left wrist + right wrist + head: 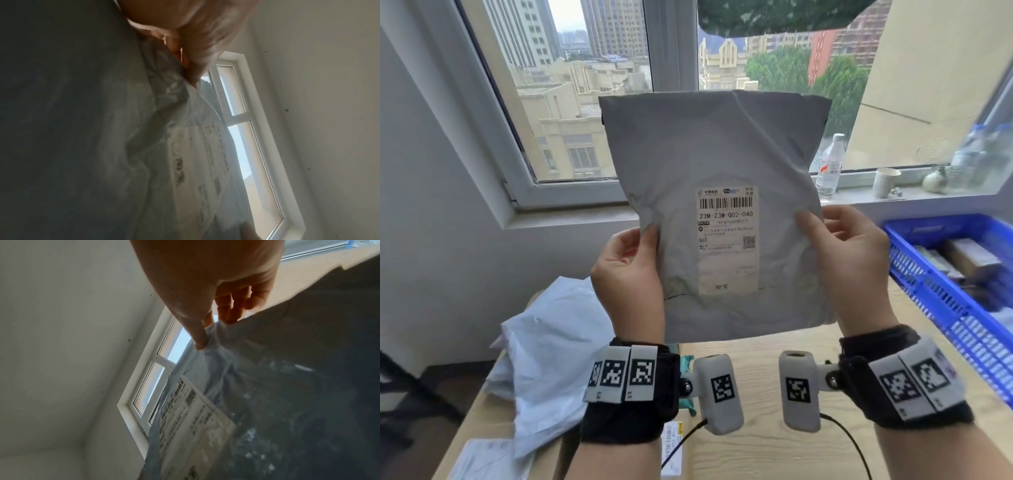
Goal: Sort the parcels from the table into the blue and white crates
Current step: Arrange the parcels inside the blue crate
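A grey plastic mailer parcel (709, 164) is held upright in front of the window, its white shipping label (726, 240) facing me. My left hand (630, 270) pinches its left edge, thumb in front. My right hand (846, 260) pinches its right edge the same way. In the left wrist view the parcel (102, 129) fills the left side under my left hand (191, 32). In the right wrist view my right hand (213, 293) pinches a bunched edge of the parcel (287, 369). A blue crate (945, 301) with several parcels stands at the right on the table. No white crate is in view.
A pile of pale blue-white mailers (544, 359) lies on the wooden table (763, 445) at the left. On the windowsill stand a water bottle (830, 168), a paper cup (886, 182) and more bottles (983, 154). A labelled parcel (672, 448) lies below my left wrist.
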Available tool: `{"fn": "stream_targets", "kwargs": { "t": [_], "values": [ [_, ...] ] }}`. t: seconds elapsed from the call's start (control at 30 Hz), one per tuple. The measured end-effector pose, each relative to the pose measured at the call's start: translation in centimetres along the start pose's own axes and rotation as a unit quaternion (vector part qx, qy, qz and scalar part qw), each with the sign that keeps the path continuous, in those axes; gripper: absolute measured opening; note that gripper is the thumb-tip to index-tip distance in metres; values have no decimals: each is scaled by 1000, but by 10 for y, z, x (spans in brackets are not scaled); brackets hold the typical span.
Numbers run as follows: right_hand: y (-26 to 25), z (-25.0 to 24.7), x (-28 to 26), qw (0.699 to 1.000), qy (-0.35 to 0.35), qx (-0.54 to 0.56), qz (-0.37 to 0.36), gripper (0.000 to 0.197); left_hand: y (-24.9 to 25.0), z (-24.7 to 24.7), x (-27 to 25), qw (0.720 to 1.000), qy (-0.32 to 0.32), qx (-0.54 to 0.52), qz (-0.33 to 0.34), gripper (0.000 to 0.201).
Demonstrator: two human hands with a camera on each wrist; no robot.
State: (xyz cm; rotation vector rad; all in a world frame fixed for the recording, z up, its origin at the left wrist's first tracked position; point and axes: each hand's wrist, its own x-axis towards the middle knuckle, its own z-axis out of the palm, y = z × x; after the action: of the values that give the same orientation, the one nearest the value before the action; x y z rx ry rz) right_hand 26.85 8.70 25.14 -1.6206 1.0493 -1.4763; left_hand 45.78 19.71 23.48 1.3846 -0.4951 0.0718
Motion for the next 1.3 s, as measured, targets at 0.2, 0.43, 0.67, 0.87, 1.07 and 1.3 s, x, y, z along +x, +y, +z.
{"fn": "stream_targets", "kwargs": {
  "t": [0.2, 0.43, 0.67, 0.87, 1.07, 1.3],
  "values": [
    [-1, -6, -4, 998, 57, -6, -29, 14, 13, -3, -2, 1000, 2, -12, 21, 13],
    [-14, -14, -9, 994, 95, -1, -51, 16, 33, -5, -12, 999, 7, -21, 40, 23],
    [-30, -17, -18, 986, 136, 13, -98, 24, 50, -7, -16, 995, 47, -26, 87, 21],
    [-35, -18, -21, 976, 172, 40, -130, 25, 57, -6, -20, 987, 74, -45, 137, 20],
    [-34, -17, -21, 977, 172, 37, -123, 26, 56, -6, -18, 988, 61, -46, 137, 19],
    [-32, -16, -21, 986, 134, 9, -99, 26, 46, -7, -13, 991, 36, -33, 122, 20]
  ]
}}
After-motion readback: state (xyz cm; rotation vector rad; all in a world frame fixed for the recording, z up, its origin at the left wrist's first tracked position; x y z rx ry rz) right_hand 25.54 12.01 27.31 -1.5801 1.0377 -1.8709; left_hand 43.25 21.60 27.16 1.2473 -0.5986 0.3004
